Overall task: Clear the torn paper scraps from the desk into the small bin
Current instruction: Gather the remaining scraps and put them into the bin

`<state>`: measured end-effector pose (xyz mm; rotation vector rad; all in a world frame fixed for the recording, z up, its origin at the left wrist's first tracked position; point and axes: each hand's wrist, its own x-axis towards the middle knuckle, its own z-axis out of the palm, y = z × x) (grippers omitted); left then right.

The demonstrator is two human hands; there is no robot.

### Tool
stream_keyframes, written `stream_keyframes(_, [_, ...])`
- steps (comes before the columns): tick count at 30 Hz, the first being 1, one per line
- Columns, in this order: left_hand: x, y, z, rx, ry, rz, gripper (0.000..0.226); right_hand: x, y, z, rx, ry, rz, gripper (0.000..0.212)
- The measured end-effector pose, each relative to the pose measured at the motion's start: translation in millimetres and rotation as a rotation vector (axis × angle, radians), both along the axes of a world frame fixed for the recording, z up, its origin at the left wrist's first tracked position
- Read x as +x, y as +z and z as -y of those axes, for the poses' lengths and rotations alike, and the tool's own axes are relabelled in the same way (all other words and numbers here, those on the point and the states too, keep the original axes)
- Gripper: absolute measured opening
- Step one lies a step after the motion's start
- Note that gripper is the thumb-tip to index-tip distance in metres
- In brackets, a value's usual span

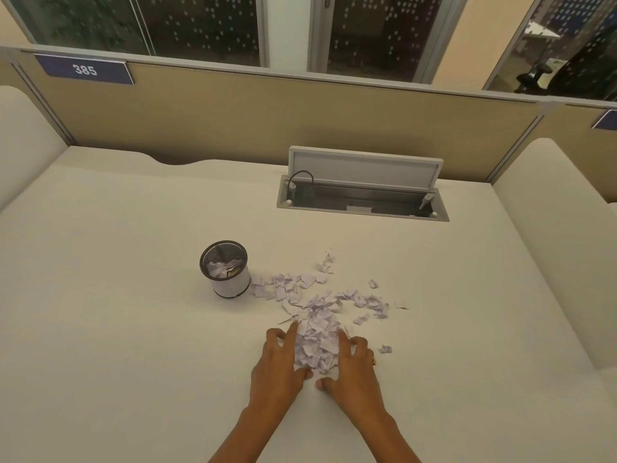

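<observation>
The bin (225,274) stands on the desk (117,295), left of the paper scraps (317,315), cable box (362,195) behind.

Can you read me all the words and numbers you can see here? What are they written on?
"385": white digits on the blue number plate fixed to the top left of the desk partition.
A second blue plate at the right edge is cut off by the frame, so nothing on it can be read.
No other writing shows anywhere.

White desk (133,329), small bin (225,274) upright, torn paper scraps (317,315) scattered beside it
</observation>
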<state>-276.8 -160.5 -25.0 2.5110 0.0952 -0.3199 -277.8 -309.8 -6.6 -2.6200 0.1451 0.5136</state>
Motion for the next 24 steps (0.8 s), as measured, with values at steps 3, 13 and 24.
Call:
stream_keyframes(3, [3,-1,0,-0.043,0.01,0.015,0.073,8,-1,-8,0.042,0.011,0.031,0.09])
stream_keyframes(13, [10,-1,4,-0.159,0.103,0.133,0.025,12,3,-24,0.202,-0.018,0.159,0.05])
stream_keyframes(24, [25,28,-17,-0.319,0.276,0.256,0.017,26,34,-35,0.408,-0.118,0.289,0.033])
